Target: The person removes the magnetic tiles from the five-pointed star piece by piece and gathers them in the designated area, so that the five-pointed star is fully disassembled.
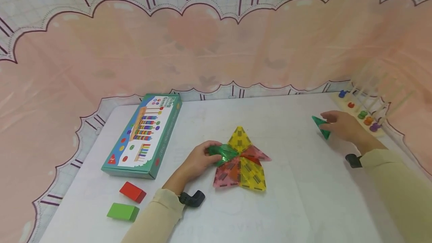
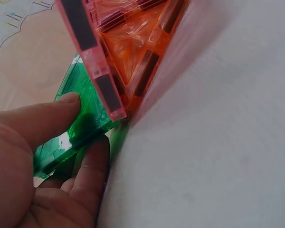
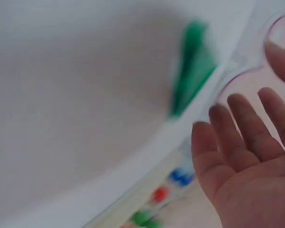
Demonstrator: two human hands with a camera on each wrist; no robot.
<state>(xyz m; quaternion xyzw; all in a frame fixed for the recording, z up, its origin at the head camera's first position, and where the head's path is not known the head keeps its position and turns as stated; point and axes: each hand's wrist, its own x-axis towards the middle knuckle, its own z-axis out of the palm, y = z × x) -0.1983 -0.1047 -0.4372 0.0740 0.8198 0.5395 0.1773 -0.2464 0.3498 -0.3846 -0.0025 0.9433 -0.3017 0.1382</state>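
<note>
A star-like figure of translucent magnetic tiles stands mid-table, with a yellow triangle tile [image 1: 240, 138] at its back, a yellow tile [image 1: 252, 174] at its front right and a pink tile [image 1: 227, 175] at its front left. At its left side my left hand [image 1: 197, 162] pinches a green magnetic tile [image 2: 88, 111] between thumb and fingers, beside the pink and orange tiles. Far to the right, my right hand [image 1: 344, 126] is at a separate green triangle tile [image 1: 321, 127]. In the right wrist view its fingers are spread, apart from that blurred green tile [image 3: 194, 71].
A boxed ring game [image 1: 145, 134] lies at the left, with a red block [image 1: 132, 192] and a green block [image 1: 123, 212] in front of it. Behind my right hand a pale board [image 1: 357, 110] carries upright pegs and several small coloured pieces. A patterned cloth [image 1: 216, 51] hangs behind.
</note>
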